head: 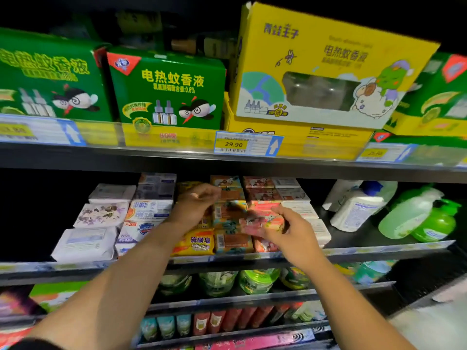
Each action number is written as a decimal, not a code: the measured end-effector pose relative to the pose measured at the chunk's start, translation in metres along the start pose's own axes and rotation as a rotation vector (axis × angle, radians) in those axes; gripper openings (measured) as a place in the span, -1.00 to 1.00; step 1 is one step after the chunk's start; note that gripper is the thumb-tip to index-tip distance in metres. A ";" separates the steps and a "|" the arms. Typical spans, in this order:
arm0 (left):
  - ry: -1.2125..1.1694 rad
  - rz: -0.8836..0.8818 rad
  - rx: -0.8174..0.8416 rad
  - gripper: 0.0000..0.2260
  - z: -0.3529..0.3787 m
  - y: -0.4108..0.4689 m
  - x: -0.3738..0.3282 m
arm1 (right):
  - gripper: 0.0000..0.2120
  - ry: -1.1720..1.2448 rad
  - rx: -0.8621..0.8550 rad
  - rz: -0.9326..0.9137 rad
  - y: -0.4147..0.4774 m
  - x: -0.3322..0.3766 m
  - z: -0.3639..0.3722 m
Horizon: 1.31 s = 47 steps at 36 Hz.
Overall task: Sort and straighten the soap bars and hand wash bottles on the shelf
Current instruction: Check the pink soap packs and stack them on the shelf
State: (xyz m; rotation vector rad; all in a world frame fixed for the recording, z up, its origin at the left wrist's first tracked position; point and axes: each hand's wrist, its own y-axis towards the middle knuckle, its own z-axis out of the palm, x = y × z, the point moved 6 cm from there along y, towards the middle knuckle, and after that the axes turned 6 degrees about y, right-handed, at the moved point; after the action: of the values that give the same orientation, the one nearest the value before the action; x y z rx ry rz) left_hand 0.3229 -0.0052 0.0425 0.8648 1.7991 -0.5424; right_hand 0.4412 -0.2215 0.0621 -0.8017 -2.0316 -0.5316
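Dim shop shelf (379, 248), mid frame, soap bars (194, 242) lying flat in approx. 6 front-to-back rows. R hand (293, 236), centre-right, fingers grasping 1 pink soap bar (260, 221) over the pink row, prob. to put it w/ its own kind. L hand (194, 200) just beyond, fingers curled above the yellow row; grasping anything? Can't tell, blurred. Far right: 2 white bottles (358, 210) and 2 green bottles (434, 223), tipped over, not yet stood up.

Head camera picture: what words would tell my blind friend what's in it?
A person's right hand holds a pink soap bar over rows of soap bars on a shop shelf, with the left hand beside it, fingers curled. At the right, hand wash bottles lie tipped, and green and yellow boxes sit on the shelf above.
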 end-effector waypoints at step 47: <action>-0.303 0.301 0.227 -0.50 0.023 -0.153 -0.023 | -0.76 0.860 0.144 0.178 -0.085 0.043 0.039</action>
State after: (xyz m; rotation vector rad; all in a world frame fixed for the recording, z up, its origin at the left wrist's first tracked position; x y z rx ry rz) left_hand 0.2241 -0.1266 0.0507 1.1214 1.3205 -0.6498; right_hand 0.3407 -0.2427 0.0714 -0.5242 -1.1780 -0.5041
